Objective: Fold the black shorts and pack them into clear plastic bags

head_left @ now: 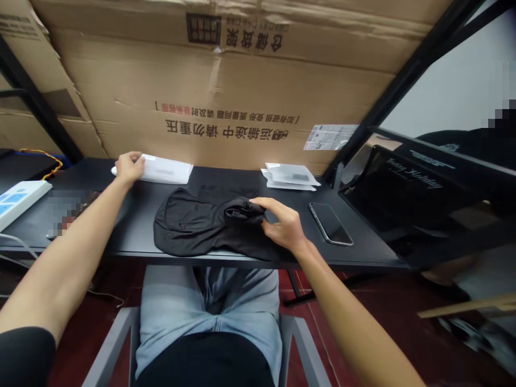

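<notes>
At the back left of the dark table, my left hand (129, 167) lies closed on the left end of a flat white plastic packet (167, 169). Its fingertips press on the packet's top edge. Black stretchy cloth (189, 220) is spread near the front edge, a rounded part to the left. My right hand (284, 223) pinches a bunched, folded part of that cloth between thumb and fingers, at its right side. The cloth's full shape is hidden by the folds. Two or so similar white packets (291, 176) are stacked at the back right.
A smartphone (331, 223) lies on the right of the table (363, 252). A white power strip (24, 199) is at the far left, with a cable beside it. A large cardboard sheet (226, 80) stands behind. Further right is a black chair back (419, 183) and a person in dark clothes.
</notes>
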`<control>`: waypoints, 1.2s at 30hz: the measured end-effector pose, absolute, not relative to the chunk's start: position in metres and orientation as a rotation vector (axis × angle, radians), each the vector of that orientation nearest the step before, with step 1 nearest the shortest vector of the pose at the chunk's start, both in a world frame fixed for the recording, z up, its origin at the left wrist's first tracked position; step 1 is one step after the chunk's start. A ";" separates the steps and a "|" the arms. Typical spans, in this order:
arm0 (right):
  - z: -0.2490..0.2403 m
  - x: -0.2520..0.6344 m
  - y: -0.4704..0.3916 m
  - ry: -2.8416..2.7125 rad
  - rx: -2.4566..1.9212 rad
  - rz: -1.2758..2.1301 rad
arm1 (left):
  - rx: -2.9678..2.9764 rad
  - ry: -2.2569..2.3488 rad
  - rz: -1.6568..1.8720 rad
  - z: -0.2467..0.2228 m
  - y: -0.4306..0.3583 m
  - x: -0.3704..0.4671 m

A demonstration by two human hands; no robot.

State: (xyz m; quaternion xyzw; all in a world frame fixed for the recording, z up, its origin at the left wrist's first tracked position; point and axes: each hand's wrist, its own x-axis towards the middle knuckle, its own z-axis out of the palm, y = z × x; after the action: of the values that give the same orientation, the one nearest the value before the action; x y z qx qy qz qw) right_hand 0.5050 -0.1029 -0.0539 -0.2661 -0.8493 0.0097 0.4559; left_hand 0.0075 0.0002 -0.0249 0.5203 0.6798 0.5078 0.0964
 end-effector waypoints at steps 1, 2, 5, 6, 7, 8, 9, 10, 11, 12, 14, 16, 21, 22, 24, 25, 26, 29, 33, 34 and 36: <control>-0.054 0.507 -0.101 -2.098 -0.648 0.021 | 1.590 2.109 1.453 -0.025 -0.003 0.008; -0.054 0.510 -0.098 -2.100 -0.643 0.009 | 1.633 2.210 1.414 -0.026 -0.007 0.009; -0.048 0.518 -0.089 -2.101 -0.684 -0.060 | 1.832 2.381 1.264 -0.022 -0.018 0.026; -0.045 0.521 -0.085 -2.102 -0.708 -0.082 | 1.903 2.369 1.205 -0.020 -0.023 0.036; -0.043 0.524 -0.080 -2.103 -0.725 -0.099 | 1.986 2.330 1.139 -0.018 -0.028 0.049; -0.041 0.526 -0.076 -2.108 -0.729 -0.111 | 2.080 2.273 1.066 -0.016 -0.034 0.064; -0.039 0.529 -0.072 -2.113 -0.722 -0.120 | 2.179 2.203 0.997 -0.015 -0.041 0.081; -0.039 0.531 -0.067 -2.117 -0.710 -0.126 | 2.285 2.114 0.923 -0.014 -0.050 0.099; -0.039 0.532 -0.064 -2.123 -0.701 -0.127 | 2.372 2.024 0.864 -0.014 -0.060 0.117; -0.041 0.534 -0.061 -2.131 -0.701 -0.121 | 2.434 1.940 0.820 -0.016 -0.071 0.135; -0.047 0.536 -0.059 -2.173 -0.726 -0.086 | 2.547 1.739 0.686 -0.021 -0.096 0.166; -0.055 0.540 -0.061 -2.277 -0.751 -0.025 | 2.584 1.612 0.636 -0.026 -0.117 0.189; -0.064 0.552 -0.083 -2.288 -0.798 0.041 | 2.581 1.442 0.768 -0.027 -0.140 0.228; -0.065 0.553 -0.089 -2.217 -0.819 0.036 | 2.588 1.418 0.797 -0.025 -0.140 0.236; -0.065 0.554 -0.099 -2.085 -0.855 0.030 | 2.622 1.391 0.817 -0.020 -0.137 0.256; -0.065 0.553 -0.104 -2.038 -0.869 0.028 | 2.648 1.389 0.802 -0.019 -0.135 0.267; -0.066 0.552 -0.108 -2.013 -0.878 0.025 | 2.677 1.392 0.771 -0.018 -0.132 0.277; -0.068 0.549 -0.116 -2.038 -0.849 0.009 | 2.735 1.425 0.641 -0.020 -0.127 0.301; -0.071 0.545 -0.117 -2.172 -0.775 0.028 | 2.708 1.477 0.572 -0.024 -0.121 0.310; -0.071 0.544 -0.117 -2.209 -0.774 0.035 | 2.700 1.470 0.582 -0.024 -0.121 0.308; -0.071 0.543 -0.116 -2.273 -0.791 0.044 | 2.690 1.437 0.636 -0.024 -0.119 0.298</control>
State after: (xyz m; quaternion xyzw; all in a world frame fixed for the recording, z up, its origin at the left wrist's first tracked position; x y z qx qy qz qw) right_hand 0.5431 -0.1156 -0.0715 -0.3068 -0.8814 0.0169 0.3589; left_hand 0.2978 -0.1193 -0.0244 0.8635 0.4611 0.2041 0.0130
